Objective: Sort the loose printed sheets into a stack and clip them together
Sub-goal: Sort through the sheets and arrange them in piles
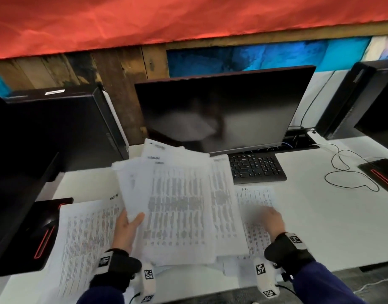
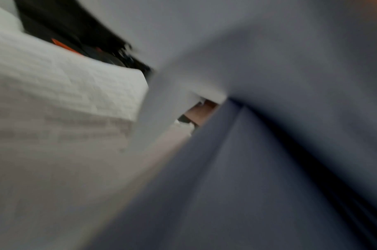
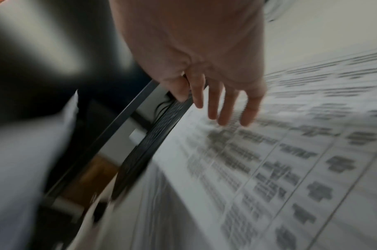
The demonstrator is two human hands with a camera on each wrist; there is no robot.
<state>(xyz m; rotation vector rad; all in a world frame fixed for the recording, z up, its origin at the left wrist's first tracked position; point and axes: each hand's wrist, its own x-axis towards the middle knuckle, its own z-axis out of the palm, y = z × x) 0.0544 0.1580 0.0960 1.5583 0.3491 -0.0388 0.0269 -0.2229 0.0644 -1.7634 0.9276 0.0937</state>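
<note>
Gathering is being carried out, not finished: a fanned bundle of sheets (image 1: 177,205) is being pinched by the left hand (image 1: 128,229) above the table (image 1: 320,216). The right hand (image 1: 273,220), fingers (image 3: 223,108) spread, is reaching over a loose sheet (image 1: 257,213). No clip is being seen.

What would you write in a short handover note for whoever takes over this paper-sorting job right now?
Left hand: grips a fanned bundle of printed sheets, raised over the desk, thumb on top.
Right hand: open, fingers spread over a loose sheet lying in front of the keyboard.
Another loose sheet lies at the left of the desk; more paper lies under the bundle.
Done: some sheets gathered, edges not squared.
Left: collect the rest, square the stack, clip it. No clip is in view.
</note>
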